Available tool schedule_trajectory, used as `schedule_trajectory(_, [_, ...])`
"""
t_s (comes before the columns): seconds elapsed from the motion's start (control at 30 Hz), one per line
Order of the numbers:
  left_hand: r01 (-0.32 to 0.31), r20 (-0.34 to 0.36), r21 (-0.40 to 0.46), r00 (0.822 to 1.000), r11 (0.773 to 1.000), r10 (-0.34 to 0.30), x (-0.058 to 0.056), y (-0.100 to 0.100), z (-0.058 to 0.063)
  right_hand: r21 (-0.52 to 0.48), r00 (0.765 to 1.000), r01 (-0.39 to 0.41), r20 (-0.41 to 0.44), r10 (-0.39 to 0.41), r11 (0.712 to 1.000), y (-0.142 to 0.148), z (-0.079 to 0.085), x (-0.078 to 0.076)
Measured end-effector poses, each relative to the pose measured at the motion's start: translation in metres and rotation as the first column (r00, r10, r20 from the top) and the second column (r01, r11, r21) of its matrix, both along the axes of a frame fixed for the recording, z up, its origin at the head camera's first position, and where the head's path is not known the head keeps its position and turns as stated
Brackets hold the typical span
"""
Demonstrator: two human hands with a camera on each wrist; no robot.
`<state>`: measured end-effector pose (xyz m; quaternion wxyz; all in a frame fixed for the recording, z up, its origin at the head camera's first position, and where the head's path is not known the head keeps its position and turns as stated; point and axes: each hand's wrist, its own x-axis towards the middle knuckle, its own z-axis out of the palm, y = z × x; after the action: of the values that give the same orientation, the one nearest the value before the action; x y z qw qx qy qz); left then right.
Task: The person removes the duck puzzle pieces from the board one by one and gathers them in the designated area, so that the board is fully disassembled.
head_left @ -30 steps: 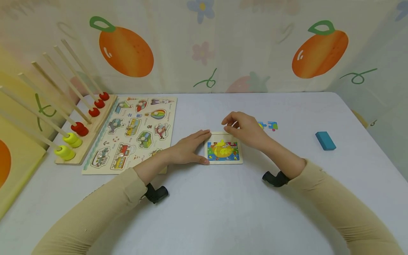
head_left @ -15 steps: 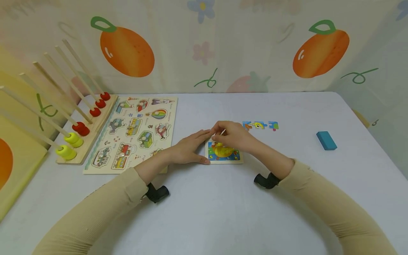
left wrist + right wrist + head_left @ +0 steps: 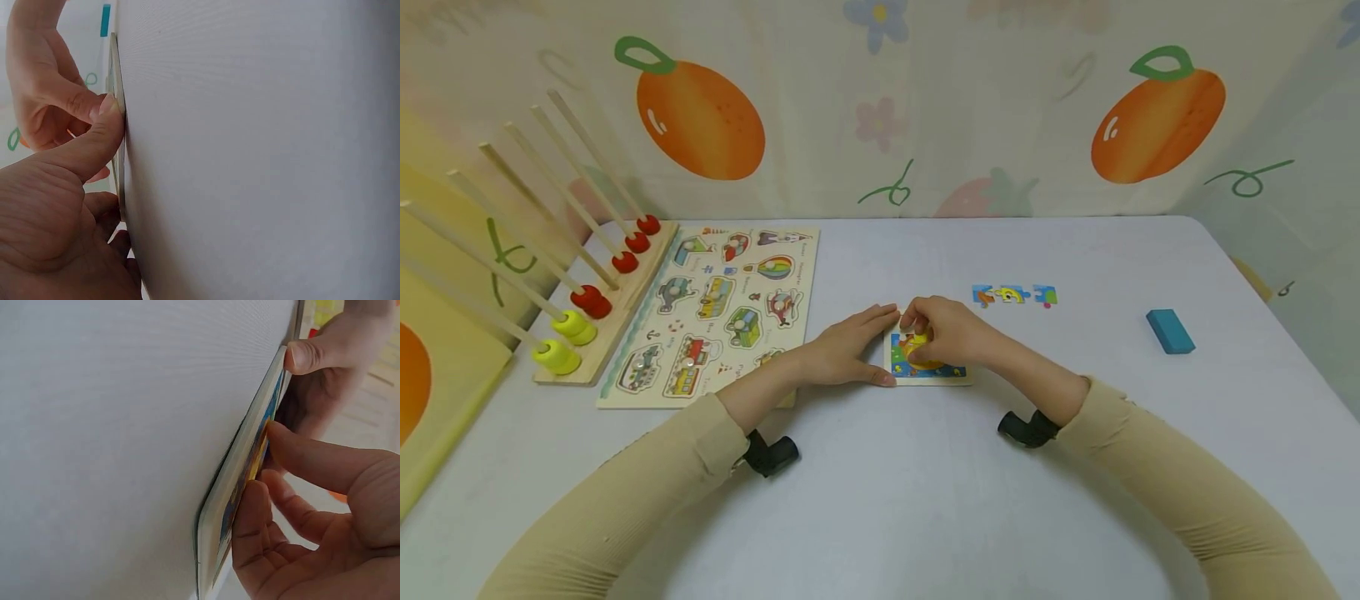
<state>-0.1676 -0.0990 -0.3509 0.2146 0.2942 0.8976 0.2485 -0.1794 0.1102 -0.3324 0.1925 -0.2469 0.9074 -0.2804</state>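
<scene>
A small wooden jigsaw board (image 3: pixel 955 382) with a yellow duck picture lies flat on the table in the head view. My left hand (image 3: pixel 842 346) rests along its left side, thumb at the near corner and fingertips at the far corner. Over the picture bends my right hand (image 3: pixel 951 329). In the right wrist view its thumb (image 3: pixel 306 450) and forefinger touch the face of the jigsaw board (image 3: pixel 244 456), tips apart, with no loose piece visible between them. The hand hides the board's upper right. Several loose jigsaw pieces (image 3: pixel 1011 293) lie just beyond the board.
A cream peg puzzle board (image 3: pixel 722 333) with vehicle pictures lies to the left. Beside it stands a wooden bead rack (image 3: pixel 602 317) with red and yellow beads on tall rods. A blue block (image 3: pixel 1170 332) sits at the right. A patterned curtain (image 3: pixel 812 108) hangs behind the table.
My right hand has moved left and down from the board's upper right edge onto the duck picture, uncovering the loose pieces. My left hand has stayed at the board's left side.
</scene>
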Motion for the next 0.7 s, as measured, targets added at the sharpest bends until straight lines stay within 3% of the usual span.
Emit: schedule_trajectory(0.7, [-0.007, -0.004, -0.001, 1.0, 1.0, 0.007, -0.0001, 0.0005, -0.0002, 0.06, 0.999, 0.027, -0.029, -0.026, 0.998, -0.0024, 0.0006, 0.0035])
